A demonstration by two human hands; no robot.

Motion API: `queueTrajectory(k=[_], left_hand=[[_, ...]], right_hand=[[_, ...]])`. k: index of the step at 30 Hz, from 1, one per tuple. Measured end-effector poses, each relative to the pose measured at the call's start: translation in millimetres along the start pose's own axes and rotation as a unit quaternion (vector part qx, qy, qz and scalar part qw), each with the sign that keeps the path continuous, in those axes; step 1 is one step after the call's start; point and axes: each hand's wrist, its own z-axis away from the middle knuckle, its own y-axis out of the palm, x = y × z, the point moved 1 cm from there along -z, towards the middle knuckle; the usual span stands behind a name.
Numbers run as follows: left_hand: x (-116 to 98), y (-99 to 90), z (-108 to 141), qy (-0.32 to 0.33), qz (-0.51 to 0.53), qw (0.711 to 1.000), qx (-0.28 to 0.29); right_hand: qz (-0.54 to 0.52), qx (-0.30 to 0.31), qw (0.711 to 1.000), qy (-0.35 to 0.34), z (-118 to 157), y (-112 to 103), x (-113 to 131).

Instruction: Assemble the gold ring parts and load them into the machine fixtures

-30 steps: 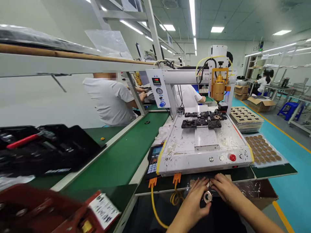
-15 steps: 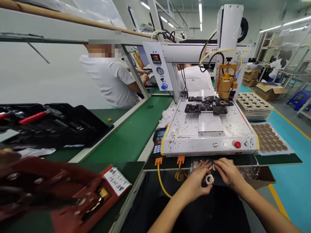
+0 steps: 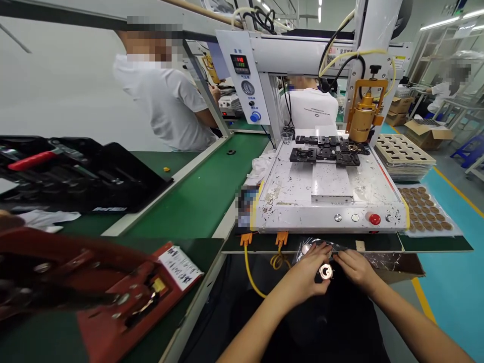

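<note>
Our left hand point(image 3: 305, 272) has thumb and fingers closed on the rose-gold ring part point(image 3: 322, 272), just in front of the desk point(image 3: 381, 244) front edge; our right hand point(image 3: 357, 268) has fingers bent beside the clear plastic film point(image 3: 303, 249) at that edge, can't tell what they grip

the red press point(image 3: 99, 333) runs out of sight at left, writing on its label point(image 3: 180, 268) blurs, the machine column point(image 3: 378, 33) is cut off above; i can't tell whether the right hand point(image 3: 356, 268) grips anything.
</note>
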Motion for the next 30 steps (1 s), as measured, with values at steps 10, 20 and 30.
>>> queueTrajectory(k=[10, 20, 30], left_hand=[[9.3, 3.7, -18.2, 0.018, -0.015, 0.996, -0.085], [9.8, -25.8, -3.9, 0.040, -0.068, 0.994, -0.081], [-18.1, -1.9, -19.6, -0.008, -0.118, 0.976, -0.180]], right_hand=[[0.007, -0.033, 0.998, 0.060, 7.6, -25.7, 44.5], [-0.080, -0.043, 0.979, 0.181, -25.5, -9.0, 15.4], [-0.131, -0.090, 0.934, 0.318, -27.2, -49.9, 22.8]])
